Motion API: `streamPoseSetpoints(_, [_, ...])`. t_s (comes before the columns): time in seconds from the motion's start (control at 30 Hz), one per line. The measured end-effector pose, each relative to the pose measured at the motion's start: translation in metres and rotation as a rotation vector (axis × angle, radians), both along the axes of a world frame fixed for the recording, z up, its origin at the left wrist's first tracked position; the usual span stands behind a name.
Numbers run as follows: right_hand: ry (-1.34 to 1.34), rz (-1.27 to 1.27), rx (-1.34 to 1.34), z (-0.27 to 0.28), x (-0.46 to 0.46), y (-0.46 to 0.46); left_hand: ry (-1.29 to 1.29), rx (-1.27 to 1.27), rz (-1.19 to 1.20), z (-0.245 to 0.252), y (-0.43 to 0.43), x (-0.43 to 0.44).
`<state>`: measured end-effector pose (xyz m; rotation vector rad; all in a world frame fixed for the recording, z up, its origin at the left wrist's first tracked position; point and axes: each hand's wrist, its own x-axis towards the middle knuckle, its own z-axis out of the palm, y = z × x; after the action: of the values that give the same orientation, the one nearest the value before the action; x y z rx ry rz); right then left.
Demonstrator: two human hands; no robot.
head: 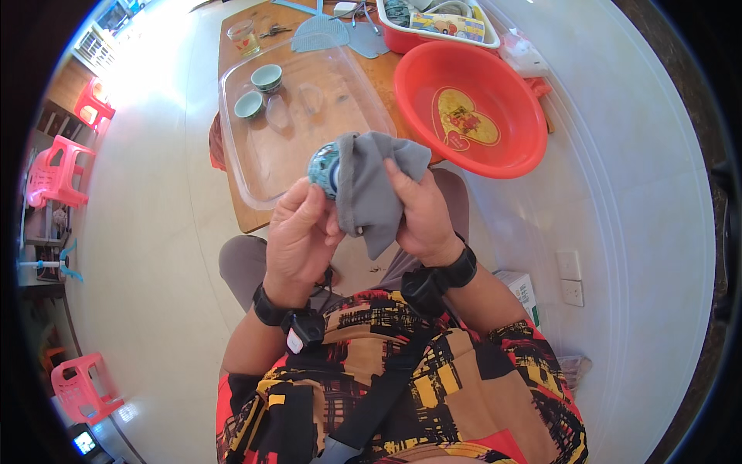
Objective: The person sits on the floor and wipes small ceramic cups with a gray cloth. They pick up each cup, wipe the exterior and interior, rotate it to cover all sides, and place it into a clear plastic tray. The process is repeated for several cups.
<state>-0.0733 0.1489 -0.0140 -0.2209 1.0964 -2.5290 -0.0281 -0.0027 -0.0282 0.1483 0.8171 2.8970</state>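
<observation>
My left hand (301,232) grips the rim of a small blue-green patterned porcelain cup (324,168), tilted on its side. Around the cup's right part lies a grey cloth (374,185), hiding much of it. On the cloth's other side, my right hand (426,211) holds the fabric, thumb on top. Both hands are above the near edge of the table. Just beyond them is a clear plastic tray (261,197). Two small pale-green cups (266,77) stand inside it at the left, with two clear, lid-like pieces (279,113) beside them.
A large red plastic basin (406,104) sits at the table's right. Behind it stands a red-and-white tub (400,43) of mixed items. A glass of yellowish liquid (243,39), keys (275,31) and a light-blue fly swatter (320,35) lie at the far end of the wooden table (255,223).
</observation>
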Motion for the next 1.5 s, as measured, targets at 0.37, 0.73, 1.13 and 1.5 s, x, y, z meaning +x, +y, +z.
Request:
streamPoseSetpoints(0.37, [0.103, 0.032, 0.200, 0.010, 0.002, -0.006, 0.022, -0.221, -0.100, 0.007, -0.010, -0.001])
streamPoseSetpoints(0.73, [0.410, -0.111, 0.340, 0.001, 0.001, -0.003, -0.176, 0.070, 0.071, 0.004, -0.005, -0.001])
streamPoseSetpoints(1.13, [0.531, -0.122, 0.365, 0.001, -0.008, 0.001, -0.137, 0.097, -0.098, 0.003, -0.006, 0.001])
streamPoseSetpoints(1.5, [0.143, 0.023, 0.171, 0.014, -0.005, 0.005, -0.058, -0.018, -0.108, 0.005, 0.002, -0.002])
